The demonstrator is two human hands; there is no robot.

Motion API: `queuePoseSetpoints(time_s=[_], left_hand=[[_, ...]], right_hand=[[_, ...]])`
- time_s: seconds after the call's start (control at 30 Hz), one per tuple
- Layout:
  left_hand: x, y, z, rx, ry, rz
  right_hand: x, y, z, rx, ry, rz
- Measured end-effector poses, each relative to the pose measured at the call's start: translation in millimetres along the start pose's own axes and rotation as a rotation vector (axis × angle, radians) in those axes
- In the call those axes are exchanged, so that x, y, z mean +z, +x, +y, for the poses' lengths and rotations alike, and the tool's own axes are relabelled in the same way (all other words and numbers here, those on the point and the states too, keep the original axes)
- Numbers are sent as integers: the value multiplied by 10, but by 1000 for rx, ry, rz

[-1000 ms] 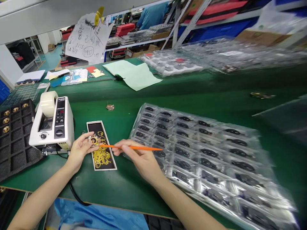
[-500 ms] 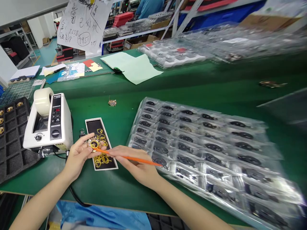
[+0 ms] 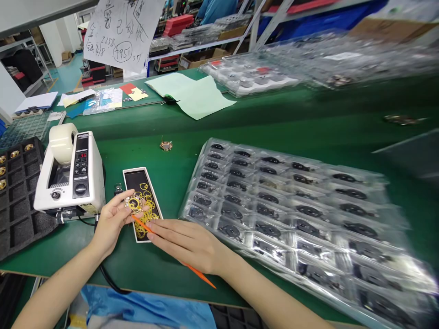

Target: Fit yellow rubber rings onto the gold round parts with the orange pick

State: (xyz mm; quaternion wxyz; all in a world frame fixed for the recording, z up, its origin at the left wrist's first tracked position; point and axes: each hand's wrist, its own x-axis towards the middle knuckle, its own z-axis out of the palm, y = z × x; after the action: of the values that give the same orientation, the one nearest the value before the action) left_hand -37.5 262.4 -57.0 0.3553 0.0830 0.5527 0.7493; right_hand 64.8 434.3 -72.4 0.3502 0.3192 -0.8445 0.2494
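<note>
My left hand [image 3: 111,219] is closed, pinching a round gold-coloured watch case [image 3: 135,204] by its edge, with a dark centre showing. My right hand [image 3: 188,242] grips a slim orange pointed tool [image 3: 200,275]; I cannot tell whether it is a stick or tweezers. The tool's upper end lies just below the watch case, and I cannot tell if they touch. Beneath both hands, a white-rimmed box [image 3: 155,185] with a black inside holds many thin yellow rings [image 3: 146,219], partly hidden by my fingers.
A white tape dispenser [image 3: 70,173] stands at left, beside a black foam tray [image 3: 20,214] with several gold parts. Clear plastic trays [image 3: 291,201] of black parts cover the right. A small gold piece [image 3: 166,145] lies behind the box; green paper [image 3: 195,93] is farther back.
My right hand has shifted slightly down and left, and the orange tool now slants more steeply, its tip off the watch case's face. The case has tilted a little in my left hand.
</note>
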Motion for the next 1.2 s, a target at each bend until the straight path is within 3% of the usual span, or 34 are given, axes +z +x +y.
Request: queuePoseSetpoints(time_s=[0.07, 0.2, 0.3, 0.43, 0.6, 0.7, 0.77, 0.9, 0.97, 1.2], left_hand=[[5, -6, -11, 5, 10, -1], [40, -40, -50, 15, 56, -17], [66, -57, -85, 27, 80, -62], [66, -48, -120, 5, 90, -79], [44, -15, -118, -55, 28, -5], [44, 1, -92, -75, -10, 8], [46, 11, -76, -91, -28, 10], [43, 23, -69, -102, 16, 6], [43, 25, -76, -85, 59, -1], [91, -7, -72, -6, 187, -46]], right_hand=[[15, -4, -19, 59, 3, 91], [44, -8, -63, 313, 26, 272], [87, 16, -68, 348, 42, 313], [172, 11, -31, 273, 8, 279], [236, -48, 6, 7, -267, 132], [218, -40, 9, -24, -280, 94], [183, -24, 6, 65, -172, 140], [105, -22, 4, 384, 51, 383], [89, -36, 10, 473, 86, 459], [93, -24, 12, 446, 79, 463]])
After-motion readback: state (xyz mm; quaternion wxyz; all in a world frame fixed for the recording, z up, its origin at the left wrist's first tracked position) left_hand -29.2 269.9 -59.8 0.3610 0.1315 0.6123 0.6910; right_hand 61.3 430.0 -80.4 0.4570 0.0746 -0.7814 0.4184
